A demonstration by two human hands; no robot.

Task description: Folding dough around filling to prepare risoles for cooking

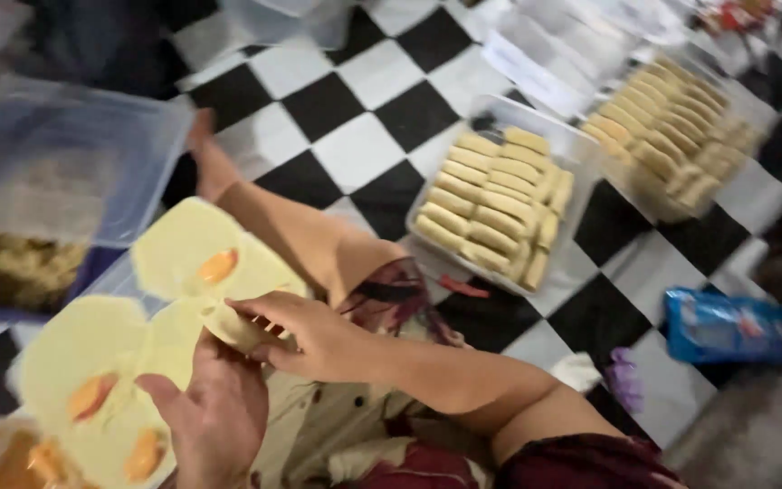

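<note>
A soft, pale yellow dough round (233,328) is being pinched shut by the right hand (314,340) and cradled in the closed left hand (214,417); judged limp and tearable, it is best supported underneath.

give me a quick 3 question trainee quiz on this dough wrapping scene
1. True or false: both hands are on one rolled piece of dough.
2. What lies on each flat dough round?
A. an orange filling strip
B. a green leaf
C. nothing
3. Fill in: the clear tray of finished rolls sits on a black and white ____ floor.

Key: 1 true; 2 A; 3 checkered
</note>
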